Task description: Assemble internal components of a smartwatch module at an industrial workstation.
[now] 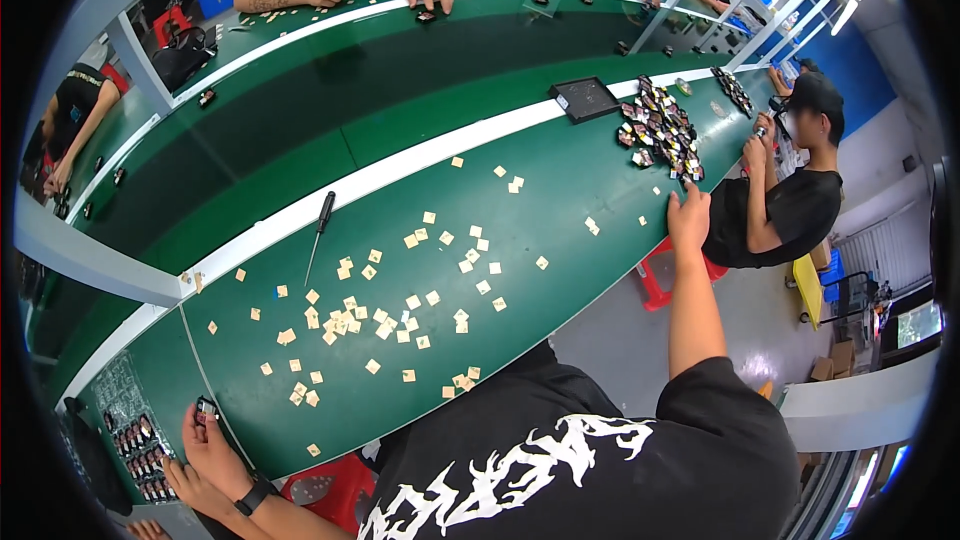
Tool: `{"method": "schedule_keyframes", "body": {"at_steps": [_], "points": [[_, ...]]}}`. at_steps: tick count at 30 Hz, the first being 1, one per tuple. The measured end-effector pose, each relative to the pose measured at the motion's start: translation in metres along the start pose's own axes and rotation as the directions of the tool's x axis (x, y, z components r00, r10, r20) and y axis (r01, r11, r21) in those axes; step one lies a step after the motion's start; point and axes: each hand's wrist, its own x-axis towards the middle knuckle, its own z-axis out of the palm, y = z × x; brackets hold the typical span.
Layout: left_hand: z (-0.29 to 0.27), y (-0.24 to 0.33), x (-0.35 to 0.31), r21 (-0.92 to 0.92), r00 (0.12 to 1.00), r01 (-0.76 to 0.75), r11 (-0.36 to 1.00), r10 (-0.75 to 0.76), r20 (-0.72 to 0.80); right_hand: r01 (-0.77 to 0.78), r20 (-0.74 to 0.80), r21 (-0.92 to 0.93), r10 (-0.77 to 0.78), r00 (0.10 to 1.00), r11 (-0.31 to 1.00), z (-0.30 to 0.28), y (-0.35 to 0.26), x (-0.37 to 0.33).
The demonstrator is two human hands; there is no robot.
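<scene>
At the lower left, my left hand [207,440], with a black band on its wrist, is closed around a small black part [206,410] with a pale label. My right arm stretches far to the right. There my right hand [688,217] has its fingertips on a small black part [687,183] at the near edge of a heap of similar parts [662,125] with pink, white and yellow spots; the fingers partly hide it. Many small square cream-coloured pieces [349,318] lie scattered over the green table [560,200] between my hands.
A screwdriver [320,225] lies against the white rail. Beside the heap is a black tray [585,98]. Rows of black parts [140,450] lie at the lower left, near another person's hand [190,488]. A person in a cap [800,160] sits right; others work across the conveyor [350,140].
</scene>
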Motion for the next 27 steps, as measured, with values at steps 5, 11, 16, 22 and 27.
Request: {"method": "schedule_keyframes", "body": {"at_steps": [5, 11, 16, 22, 27], "points": [[0.006, 0.009, 0.004, 0.218, 0.986, 0.016, 0.976, 0.021, -0.167, 0.033, 0.039, -0.041, -0.031, 0.999, 0.999, 0.019, 0.024, 0.032], [0.019, 0.023, -0.003, 0.773, 0.941, 0.061, 0.631, 0.222, -0.254, 0.252, 0.196, -0.187, -0.216, 0.957, 0.949, 0.029, 0.048, 0.060], [0.047, 0.083, -0.044, 0.795, 0.915, 0.038, 0.605, 0.298, -0.271, 0.436, 0.158, -0.081, -0.420, 0.894, 0.896, 0.019, 0.051, 0.061], [0.154, 0.163, -0.120, 0.155, 0.965, -0.257, 0.954, 0.244, 0.099, 0.576, -0.021, 0.172, -0.582, 0.813, 0.799, -0.046, 0.037, 0.002], [0.244, 0.182, -0.179, -0.328, 0.622, 0.328, 0.886, 0.058, 0.780, 0.801, -0.325, 0.487, -0.778, 0.537, 0.349, -0.085, -0.075, -0.087]]}}
